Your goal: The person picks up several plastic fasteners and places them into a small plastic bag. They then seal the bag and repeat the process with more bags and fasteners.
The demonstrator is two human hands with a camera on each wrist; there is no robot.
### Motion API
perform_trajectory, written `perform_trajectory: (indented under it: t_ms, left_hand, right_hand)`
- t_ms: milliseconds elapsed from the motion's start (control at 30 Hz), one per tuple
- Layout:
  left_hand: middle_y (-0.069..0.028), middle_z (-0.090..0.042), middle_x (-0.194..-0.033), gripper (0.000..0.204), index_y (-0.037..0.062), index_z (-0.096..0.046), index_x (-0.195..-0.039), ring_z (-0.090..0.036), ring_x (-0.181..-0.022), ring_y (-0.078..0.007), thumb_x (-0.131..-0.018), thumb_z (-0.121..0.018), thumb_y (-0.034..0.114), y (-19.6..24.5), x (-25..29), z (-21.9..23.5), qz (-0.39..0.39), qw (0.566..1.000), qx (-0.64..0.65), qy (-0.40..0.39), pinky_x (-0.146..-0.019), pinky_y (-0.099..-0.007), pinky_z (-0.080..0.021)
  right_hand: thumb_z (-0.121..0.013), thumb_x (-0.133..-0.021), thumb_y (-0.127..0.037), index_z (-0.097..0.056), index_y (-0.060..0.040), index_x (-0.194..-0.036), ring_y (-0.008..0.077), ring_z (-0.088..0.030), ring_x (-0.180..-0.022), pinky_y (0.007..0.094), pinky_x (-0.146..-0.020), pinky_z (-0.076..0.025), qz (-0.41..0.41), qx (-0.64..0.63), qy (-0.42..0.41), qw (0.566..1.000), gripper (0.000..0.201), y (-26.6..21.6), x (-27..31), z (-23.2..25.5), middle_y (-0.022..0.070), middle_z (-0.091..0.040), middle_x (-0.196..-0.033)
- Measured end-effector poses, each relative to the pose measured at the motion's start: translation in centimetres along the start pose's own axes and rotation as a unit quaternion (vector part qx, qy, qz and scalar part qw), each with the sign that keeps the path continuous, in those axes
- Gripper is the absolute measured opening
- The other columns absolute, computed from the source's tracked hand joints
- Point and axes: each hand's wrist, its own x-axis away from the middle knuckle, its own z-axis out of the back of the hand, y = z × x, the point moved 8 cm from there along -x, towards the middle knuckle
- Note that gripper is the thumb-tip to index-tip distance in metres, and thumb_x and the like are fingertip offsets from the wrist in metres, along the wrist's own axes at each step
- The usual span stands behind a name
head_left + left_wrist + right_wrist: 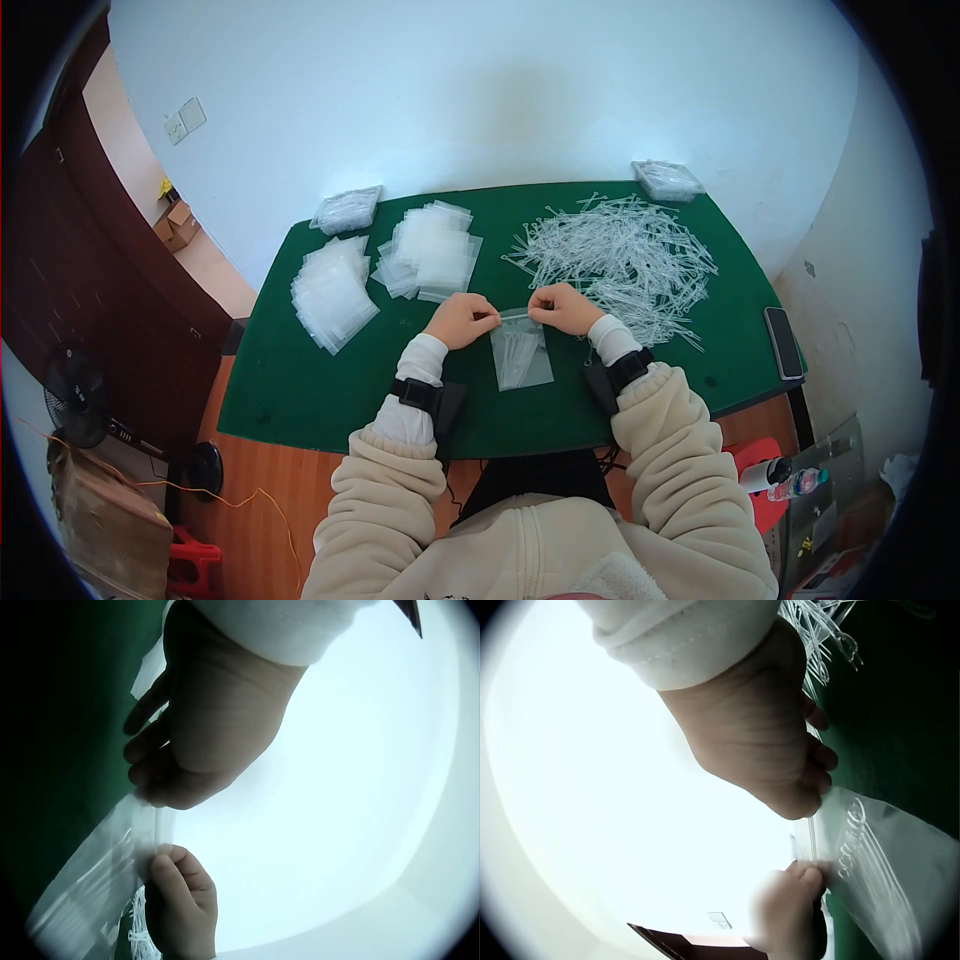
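A small clear zip bag [521,352] with several thin clear plastic pieces inside hangs over the green table [300,390], near its front edge. My left hand [488,320] pinches the left end of the bag's top edge. My right hand [538,306] pinches the right end. In the left wrist view the left hand [161,796] holds the bag [97,877] from above, with the right hand's fingers [176,881] below it. The right wrist view shows the right hand [814,802] at the bag's [877,862] top strip and the left hand [787,907] blurred beneath.
A loose pile of clear plastic pieces [620,260] covers the table's right half. Two stacks of empty bags [333,290] [430,250] lie at the left, with wrapped packs [346,210] [667,180] at the back edge. A phone [784,342] lies at the right edge.
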Motion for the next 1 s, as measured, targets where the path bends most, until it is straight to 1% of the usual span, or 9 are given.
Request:
perform_trajectory:
  t_ms: [67, 233, 467, 567, 600, 667, 767, 867, 1000]
  left_hand:
    - [-0.0094, -0.058, -0.066, 0.017, -0.0002, -0.063, -0.075, -0.054, -0.061, -0.0195, -0.074, -0.061, 0.016, -0.1, 0.1, 0.2, 0.006, 1.000, 0.004, 0.001, -0.056, -0.0289, -0.042]
    - [-0.0081, -0.058, -0.066, 0.016, -0.0005, -0.063, -0.075, -0.053, -0.060, -0.0157, -0.074, -0.061, 0.015, -0.6, 0.2, 0.7, 0.033, 0.999, 0.020, 0.005, -0.057, -0.0268, -0.042]
    - [-0.0055, -0.058, -0.065, 0.017, -0.0011, -0.062, -0.076, -0.052, -0.060, -0.0118, -0.075, -0.062, 0.016, -0.6, 0.1, 0.3, 0.044, 0.997, 0.067, 0.008, -0.057, -0.0250, -0.042]
    - [-0.0047, -0.057, -0.065, 0.017, -0.0014, -0.061, -0.076, -0.051, -0.060, -0.0110, -0.075, -0.062, 0.016, -0.3, 0.0, -0.3, 0.045, 0.996, 0.080, -0.003, -0.057, -0.0247, -0.041]
    - [-0.0055, -0.057, -0.064, 0.018, -0.0009, -0.060, -0.074, -0.051, -0.059, -0.0127, -0.075, -0.062, 0.017, -0.1, -0.1, -0.5, 0.045, 0.996, 0.080, 0.000, -0.056, -0.0256, -0.041]
    - [-0.0072, -0.055, -0.063, 0.019, 0.0000, -0.059, -0.072, -0.050, -0.056, -0.0162, -0.074, -0.062, 0.018, 0.1, -0.2, -1.0, 0.044, 0.996, 0.081, 0.005, -0.054, -0.0275, -0.040]
    - [-0.0073, -0.055, -0.062, 0.019, 0.0000, -0.059, -0.072, -0.050, -0.055, -0.0162, -0.074, -0.062, 0.019, 0.7, -0.5, -1.5, 0.032, 0.998, 0.053, 0.032, -0.053, -0.0276, -0.040]
    - [-0.0075, -0.056, -0.063, 0.019, 0.0002, -0.060, -0.073, -0.050, -0.055, -0.0164, -0.074, -0.062, 0.019, 0.6, -0.6, -1.4, 0.032, 0.997, 0.050, 0.057, -0.053, -0.0276, -0.040]
    - [-0.0080, -0.057, -0.063, 0.019, 0.0005, -0.061, -0.075, -0.051, -0.055, -0.0163, -0.075, -0.063, 0.020, -0.3, -0.5, -0.9, 0.045, 0.991, 0.069, 0.101, -0.053, -0.0274, -0.041]
  right_hand:
    - [-0.059, -0.076, -0.013, -0.058, 0.0000, -0.076, 0.0085, -0.048, -0.060, 0.0239, -0.056, -0.040, 0.006, -0.019, 0.013, 1.000, 0.013, 0.1, 0.0, 0.4, 0.0025, -0.055, -0.064]
    - [-0.058, -0.078, -0.012, -0.057, -0.0002, -0.075, 0.0069, -0.046, -0.059, 0.0230, -0.055, -0.039, 0.005, -0.027, 0.038, 0.999, 0.012, 0.7, -0.2, 0.8, 0.0003, -0.054, -0.065]
    - [-0.055, -0.080, -0.012, -0.054, -0.0013, -0.078, 0.0053, -0.045, -0.058, 0.0205, -0.053, -0.037, -0.014, -0.113, 0.127, 0.985, 0.011, 1.2, -0.3, 2.0, -0.0015, -0.051, -0.064]
    - [-0.054, -0.082, -0.012, -0.053, -0.0016, -0.080, 0.0053, -0.044, -0.058, 0.0203, -0.053, -0.036, -0.024, -0.160, 0.130, 0.978, 0.011, 1.8, -0.7, 1.4, -0.0019, -0.050, -0.064]
    - [-0.054, -0.082, -0.012, -0.052, -0.0018, -0.081, 0.0053, -0.044, -0.058, 0.0202, -0.053, -0.036, -0.030, -0.183, 0.131, 0.974, 0.011, 2.0, -0.8, 1.2, -0.0020, -0.049, -0.064]
    - [-0.053, -0.083, -0.013, -0.052, -0.0020, -0.082, 0.0052, -0.044, -0.058, 0.0201, -0.053, -0.036, -0.018, -0.177, 0.123, 0.976, 0.011, 1.4, -0.6, 0.6, -0.0022, -0.049, -0.064]
    - [-0.053, -0.084, -0.013, -0.051, -0.0025, -0.082, 0.0050, -0.043, -0.057, 0.0201, -0.052, -0.036, 0.005, -0.167, 0.110, 0.980, 0.011, 0.0, -0.6, 0.0, -0.0026, -0.048, -0.064]
    - [-0.056, -0.082, -0.015, -0.054, -0.0016, -0.081, 0.0071, -0.046, -0.059, 0.0230, -0.056, -0.040, 0.019, -0.125, 0.122, 0.984, 0.014, -0.4, -0.6, 0.1, 0.0007, -0.052, -0.068]
    - [-0.057, -0.082, -0.017, -0.054, -0.0025, -0.079, 0.0066, -0.046, -0.060, 0.0224, -0.055, -0.039, -0.004, -0.113, 0.095, 0.989, 0.014, -0.7, -0.4, -0.3, 0.0000, -0.052, -0.067]
